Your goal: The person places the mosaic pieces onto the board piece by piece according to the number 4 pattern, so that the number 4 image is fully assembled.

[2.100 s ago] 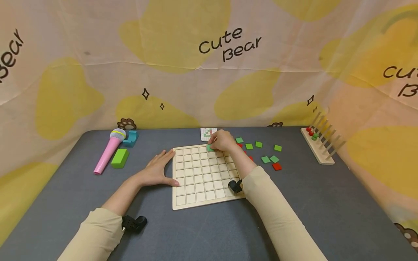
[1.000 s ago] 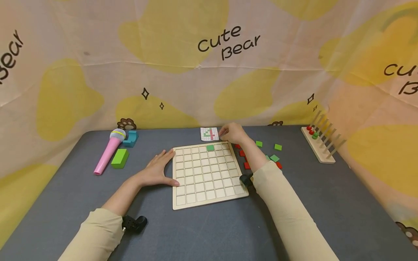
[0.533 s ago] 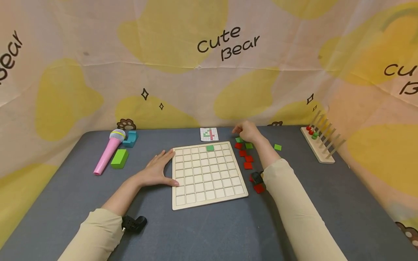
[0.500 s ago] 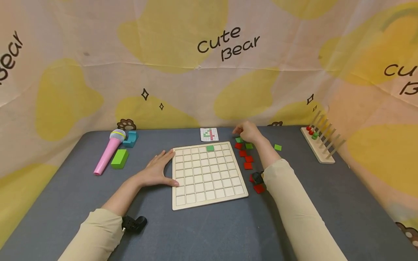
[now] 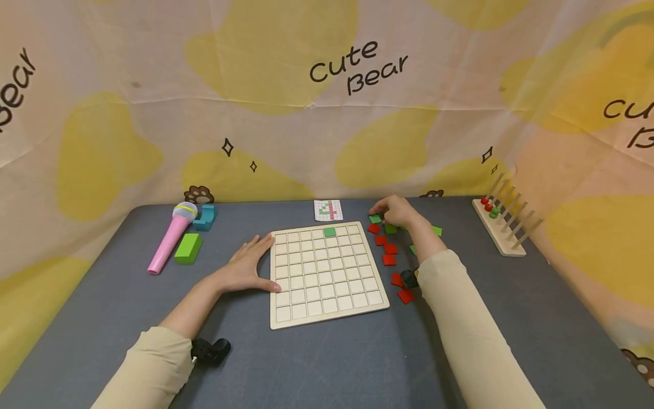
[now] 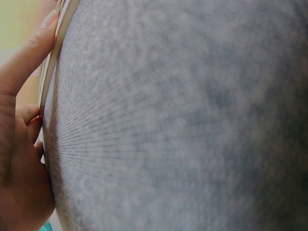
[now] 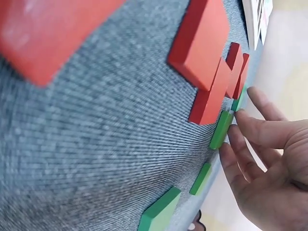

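Head view, hands first: right hand (image 5: 397,212) near the far edge of the table (image 5: 128,318), fingers loosely bent over a cluster of green tiles (image 5: 390,229), fingertips at one tile; right wrist view: fingertips (image 7: 240,120) touching the edge of a green tile (image 7: 221,130), whether pinched or merely touched, cannot tell; left hand (image 5: 247,266) flat, fingers straight and spread, resting on the table against the left edge of the grid board (image 5: 327,274), thumb along the board's side; left wrist view: thumb (image 6: 24,57) laid against the board's wooden rim, gripping nothing.

Grid board: pale wood, square cells, at the middle of the table; one green tile seated (image 5: 329,232) in the far row, right of centre; other cells bare.

Red tiles (image 5: 389,259): loose string just off the board's right edge, running from the far end toward the near right corner; green ones beyond and to the right of them.

Pattern card (image 5: 328,209): small, gridded in green and red, beyond the board's far edge.

Left far area: pink toy microphone (image 5: 171,238), green block (image 5: 188,248) just beside it, teal block (image 5: 206,217) behind.

Right far corner: wooden peg rack (image 5: 502,228) with red and green beads at its far end.

Backdrop: printed cloth (image 5: 327,96) reading "cute Bear".
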Motion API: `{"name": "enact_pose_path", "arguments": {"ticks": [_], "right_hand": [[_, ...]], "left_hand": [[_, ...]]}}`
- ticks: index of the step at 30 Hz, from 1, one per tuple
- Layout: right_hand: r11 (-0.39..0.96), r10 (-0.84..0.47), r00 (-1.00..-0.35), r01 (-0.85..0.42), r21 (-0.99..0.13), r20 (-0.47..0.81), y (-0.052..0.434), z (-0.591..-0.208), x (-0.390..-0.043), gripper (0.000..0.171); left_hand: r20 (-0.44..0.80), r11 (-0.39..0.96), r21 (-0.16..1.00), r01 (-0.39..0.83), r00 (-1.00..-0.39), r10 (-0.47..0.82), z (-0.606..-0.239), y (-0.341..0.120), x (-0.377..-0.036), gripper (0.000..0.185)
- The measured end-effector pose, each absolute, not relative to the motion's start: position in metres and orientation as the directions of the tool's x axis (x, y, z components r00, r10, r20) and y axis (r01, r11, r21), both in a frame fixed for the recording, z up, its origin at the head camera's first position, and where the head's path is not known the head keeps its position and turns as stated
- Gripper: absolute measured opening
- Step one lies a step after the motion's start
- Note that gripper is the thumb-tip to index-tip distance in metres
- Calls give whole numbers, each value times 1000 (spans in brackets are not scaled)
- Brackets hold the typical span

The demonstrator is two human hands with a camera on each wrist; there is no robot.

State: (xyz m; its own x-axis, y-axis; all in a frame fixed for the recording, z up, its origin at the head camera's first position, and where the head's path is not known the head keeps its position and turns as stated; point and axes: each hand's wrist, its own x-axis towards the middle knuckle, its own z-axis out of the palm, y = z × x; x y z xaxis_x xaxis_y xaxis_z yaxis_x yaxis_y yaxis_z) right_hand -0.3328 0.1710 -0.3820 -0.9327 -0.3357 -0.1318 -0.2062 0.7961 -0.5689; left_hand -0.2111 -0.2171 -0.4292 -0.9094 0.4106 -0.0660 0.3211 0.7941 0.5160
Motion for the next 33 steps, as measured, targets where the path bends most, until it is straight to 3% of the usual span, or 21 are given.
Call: {"name": "enact_pose_path", "arguments": {"ticks": [15, 33], "right_hand": [[807, -352, -925, -221, -548, -146, 174, -386, -333, 40], [838, -336, -939, -264, -477, -71, 169, -389, -337, 24]], "left_hand": [[-58, 795, 511, 325, -910, 410, -430, -217, -211, 123], [-66, 793, 520, 319, -910, 409, -431, -218, -212, 124]]}}
